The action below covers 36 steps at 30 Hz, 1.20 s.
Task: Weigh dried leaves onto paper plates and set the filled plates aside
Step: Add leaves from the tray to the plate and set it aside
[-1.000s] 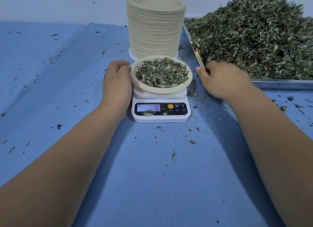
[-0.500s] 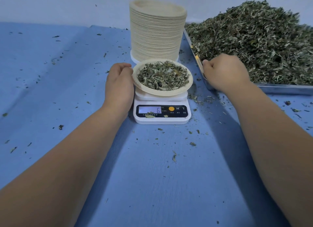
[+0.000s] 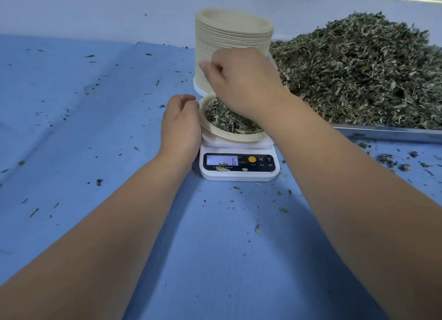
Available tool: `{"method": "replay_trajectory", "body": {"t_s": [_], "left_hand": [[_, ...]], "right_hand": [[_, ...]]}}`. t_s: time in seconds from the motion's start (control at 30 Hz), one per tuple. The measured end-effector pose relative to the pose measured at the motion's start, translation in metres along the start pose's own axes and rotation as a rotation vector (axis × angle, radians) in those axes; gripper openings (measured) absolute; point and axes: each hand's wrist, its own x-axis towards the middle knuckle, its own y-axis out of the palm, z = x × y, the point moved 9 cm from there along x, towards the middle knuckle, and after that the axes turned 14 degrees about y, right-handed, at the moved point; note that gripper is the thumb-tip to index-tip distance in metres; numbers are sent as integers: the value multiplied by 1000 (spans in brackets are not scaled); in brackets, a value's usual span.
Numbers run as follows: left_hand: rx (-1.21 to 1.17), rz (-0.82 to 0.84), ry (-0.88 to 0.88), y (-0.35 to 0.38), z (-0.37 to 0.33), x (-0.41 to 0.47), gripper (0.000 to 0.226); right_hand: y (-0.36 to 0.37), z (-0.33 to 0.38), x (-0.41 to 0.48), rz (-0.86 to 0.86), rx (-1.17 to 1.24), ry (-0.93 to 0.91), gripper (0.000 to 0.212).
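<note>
Dried leaves (image 3: pixel 229 121) lay in one plate (image 3: pixel 239 137) on one scale (image 3: pixel 239 174), centre of the head view. Right hand (image 3: pixel 241 80) hung curled above them, left hand (image 3: pixel 181 123) curled at the rim; neither hold could be told. Trimming the weight probably called for small pinches, with no pressure on the plate. Upper centre: one plate stack (image 3: pixel 229 32). Upper right: one heaped tray (image 3: pixel 382 132).

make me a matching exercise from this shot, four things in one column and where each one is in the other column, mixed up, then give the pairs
Things:
1 filled paper plate
2 stack of empty paper plates
3 pile of dried leaves
4 left hand

Places:
A in the metal tray
B beside the filled plate's left rim
C on the kitchen scale
D behind the scale

Pairs: 1-C, 2-D, 3-A, 4-B
</note>
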Motion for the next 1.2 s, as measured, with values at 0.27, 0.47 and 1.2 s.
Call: {"method": "replay_trajectory", "body": {"t_s": [0.27,0.47,1.2], "left_hand": [[-15,12,-9,1,0,0,33],[-10,57,17,5,-6,0,52],[7,139,78,11,-8,0,46]], "right_hand": [[45,19,16,361,9,-223,36],[39,1,17,423,135,-94,42],[-22,-132,-70,-184,449,313,53]]}}
